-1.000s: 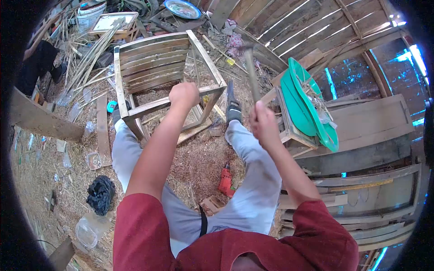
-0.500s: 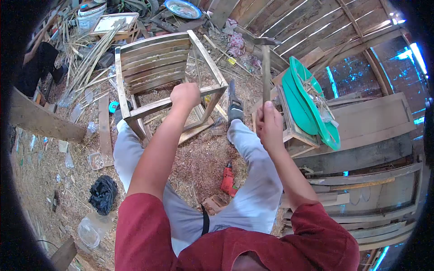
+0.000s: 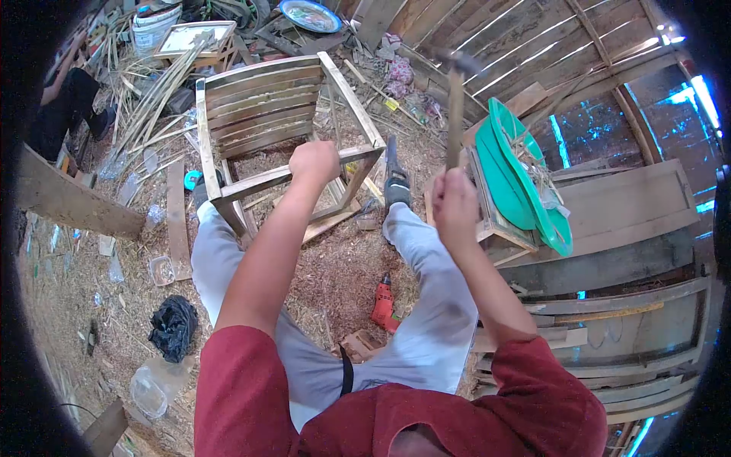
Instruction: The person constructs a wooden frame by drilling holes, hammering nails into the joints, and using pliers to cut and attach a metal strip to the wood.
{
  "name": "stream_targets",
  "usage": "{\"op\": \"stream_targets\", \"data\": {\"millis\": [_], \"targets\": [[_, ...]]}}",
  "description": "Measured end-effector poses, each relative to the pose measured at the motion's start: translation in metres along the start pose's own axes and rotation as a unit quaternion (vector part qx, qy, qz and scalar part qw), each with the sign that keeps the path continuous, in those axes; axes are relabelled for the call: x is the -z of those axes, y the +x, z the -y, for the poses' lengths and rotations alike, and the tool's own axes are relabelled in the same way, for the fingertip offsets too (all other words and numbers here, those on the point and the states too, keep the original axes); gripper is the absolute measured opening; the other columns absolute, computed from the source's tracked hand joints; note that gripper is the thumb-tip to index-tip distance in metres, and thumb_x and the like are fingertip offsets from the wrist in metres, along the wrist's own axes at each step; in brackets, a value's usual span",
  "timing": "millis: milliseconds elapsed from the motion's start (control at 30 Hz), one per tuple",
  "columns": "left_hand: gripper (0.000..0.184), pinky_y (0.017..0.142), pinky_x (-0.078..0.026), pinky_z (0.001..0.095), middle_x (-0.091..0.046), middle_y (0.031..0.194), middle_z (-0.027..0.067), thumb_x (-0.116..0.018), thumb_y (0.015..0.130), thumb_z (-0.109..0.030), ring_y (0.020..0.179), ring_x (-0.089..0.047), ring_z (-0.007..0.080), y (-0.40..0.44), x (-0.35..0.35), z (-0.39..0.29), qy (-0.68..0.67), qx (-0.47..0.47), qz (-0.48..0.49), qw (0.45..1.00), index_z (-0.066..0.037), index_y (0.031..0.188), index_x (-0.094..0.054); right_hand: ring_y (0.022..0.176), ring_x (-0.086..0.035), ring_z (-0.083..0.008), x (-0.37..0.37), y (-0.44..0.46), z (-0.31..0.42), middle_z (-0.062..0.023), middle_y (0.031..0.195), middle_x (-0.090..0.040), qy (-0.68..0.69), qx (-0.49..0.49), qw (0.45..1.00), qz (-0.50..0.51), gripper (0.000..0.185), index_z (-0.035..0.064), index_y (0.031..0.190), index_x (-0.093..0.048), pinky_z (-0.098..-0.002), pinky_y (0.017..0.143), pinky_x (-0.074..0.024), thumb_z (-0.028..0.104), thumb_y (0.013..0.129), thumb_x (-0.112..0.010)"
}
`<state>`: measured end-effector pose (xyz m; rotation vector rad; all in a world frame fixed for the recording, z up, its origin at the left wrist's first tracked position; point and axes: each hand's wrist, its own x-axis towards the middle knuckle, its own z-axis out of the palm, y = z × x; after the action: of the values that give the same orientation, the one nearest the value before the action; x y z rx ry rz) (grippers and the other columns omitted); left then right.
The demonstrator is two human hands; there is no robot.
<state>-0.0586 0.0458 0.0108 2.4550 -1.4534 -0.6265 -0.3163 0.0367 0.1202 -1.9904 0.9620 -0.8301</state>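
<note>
My left hand (image 3: 314, 161) is closed over the near rail of a wooden chair frame (image 3: 259, 181), with its slatted side facing away from me. The frame stands between my feet on the sawdust-covered ground. Raised to the right of it, my right hand (image 3: 457, 204) grips a hammer (image 3: 455, 114) by the lower handle, head upward and slightly blurred. The hammer is apart from the frame. Below, between my legs, lies a red power drill (image 3: 384, 306).
At right, a green plastic tray-like piece (image 3: 506, 171) rests on a wooden stand (image 3: 512, 238). Boards (image 3: 601, 206) lean behind it. A plank (image 3: 177, 217), a black plastic bag (image 3: 173, 329) and thin wood strips (image 3: 164, 95) lie left. Another person's dark-clothed leg (image 3: 72, 107) shows far left.
My right hand has turned, and the hammer has shifted slightly up and to the right. My left hand keeps its grip on the chair frame, which stays almost in place.
</note>
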Motion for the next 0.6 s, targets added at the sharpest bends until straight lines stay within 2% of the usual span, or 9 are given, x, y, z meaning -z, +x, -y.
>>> {"op": "stream_targets", "data": {"millis": [67,100,200,300,400,433,533,567,600], "targets": [[0.027,0.089,-0.059,0.0448,-0.075,0.113,0.0195,-0.065,0.084,-0.016,0.104,-0.073,0.0360,-0.001,-0.001,-0.002,-0.001,0.000,-0.001,1.000,-0.004,0.105,-0.078,0.060,-0.043,-0.0118,-0.008,-0.005,-0.053,0.0015,0.064,-0.045,-0.144,0.062,0.988,0.011,0.050,0.0052,0.075,-0.051,-0.0326,0.057,-0.0376,0.039,0.111,-0.044],[0.028,0.089,-0.060,0.0449,-0.075,0.113,0.0196,-0.065,0.084,-0.016,0.104,-0.073,0.0360,0.001,-0.004,-0.002,0.000,0.002,-0.003,1.000,-0.004,0.106,-0.078,0.062,-0.043,-0.0132,-0.003,-0.009,-0.079,0.0007,0.064,-0.046,-0.156,-0.119,0.974,0.110,0.050,0.0038,0.075,-0.052,-0.0326,0.059,-0.0375,0.038,0.111,-0.045],[0.028,0.089,-0.060,0.0452,-0.075,0.112,0.0198,-0.064,0.085,-0.015,0.104,-0.073,0.0362,0.004,-0.006,0.001,-0.007,0.015,-0.018,1.000,-0.004,0.107,-0.078,0.062,-0.043,-0.0128,0.001,-0.013,-0.061,0.0003,0.066,-0.047,-0.126,-0.118,0.979,0.105,0.052,0.0044,0.073,-0.051,-0.0327,0.059,-0.0380,0.039,0.111,-0.044],[0.028,0.089,-0.060,0.0452,-0.075,0.112,0.0200,-0.064,0.085,-0.015,0.104,-0.073,0.0364,0.004,-0.009,0.001,-0.012,0.008,-0.014,1.000,-0.005,0.108,-0.077,0.060,-0.042,-0.0109,0.002,-0.001,0.014,0.0028,0.066,-0.048,-0.039,-0.073,0.996,0.040,0.053,0.0054,0.073,-0.051,-0.0324,0.057,-0.0376,0.040,0.111,-0.041],[0.029,0.089,-0.060,0.0453,-0.075,0.111,0.0201,-0.064,0.086,-0.016,0.105,-0.073,0.0361,-0.001,-0.003,0.000,-0.006,0.000,-0.009,1.000,-0.005,0.108,-0.077,0.060,-0.043,-0.0117,0.008,0.002,0.042,0.0010,0.066,-0.049,0.077,-0.083,0.993,0.032,0.054,0.0057,0.072,-0.051,-0.0337,0.057,-0.0382,0.041,0.112,-0.040],[0.029,0.090,-0.059,0.0454,-0.075,0.112,0.0201,-0.064,0.086,-0.016,0.105,-0.073,0.0360,0.000,-0.003,0.001,-0.011,0.006,-0.010,1.000,-0.005,0.108,-0.077,0.063,-0.050,-0.0120,0.003,0.001,0.021,-0.0029,0.065,-0.052,0.011,-0.007,1.000,-0.019,0.049,0.0023,0.080,-0.057,-0.0313,0.059,-0.0414,0.038,0.111,-0.044],[0.029,0.091,-0.059,0.0456,-0.074,0.114,0.0199,-0.064,0.086,-0.016,0.108,-0.072,0.0360,-0.001,-0.007,0.001,-0.016,0.012,-0.008,1.000,-0.005,0.109,-0.077,0.071,-0.059,-0.0193,0.002,-0.008,-0.066,-0.0096,0.073,-0.063,-0.184,-0.051,0.975,0.112,0.053,-0.0051,0.089,-0.062,-0.0382,0.068,-0.0477,0.041,0.110,-0.046],[0.029,0.092,-0.059,0.0457,-0.074,0.115,0.0197,-0.064,0.087,-0.016,0.108,-0.072,0.0360,-0.005,-0.006,0.000,-0.009,0.010,-0.007,1.000,-0.005,0.110,-0.077,0.057,-0.036,-0.0087,0.003,-0.015,-0.080,0.0030,0.063,-0.041,-0.222,-0.063,0.966,0.114,0.052,0.0104,0.070,-0.048,-0.0270,0.053,-0.0294,0.040,0.112,-0.039],[0.029,0.092,-0.059,0.0457,-0.074,0.117,0.0196,-0.064,0.087,-0.016,0.109,-0.072,0.0361,-0.004,-0.001,-0.001,-0.003,0.011,-0.008,1.000,-0.005,0.110,-0.077,0.057,-0.036,-0.0090,0.000,-0.011,-0.077,0.0026,0.063,-0.041,-0.178,-0.074,0.976,0.099,0.053,0.0104,0.069,-0.047,-0.0274,0.053,-0.0295,0.040,0.112,-0.039]]}}
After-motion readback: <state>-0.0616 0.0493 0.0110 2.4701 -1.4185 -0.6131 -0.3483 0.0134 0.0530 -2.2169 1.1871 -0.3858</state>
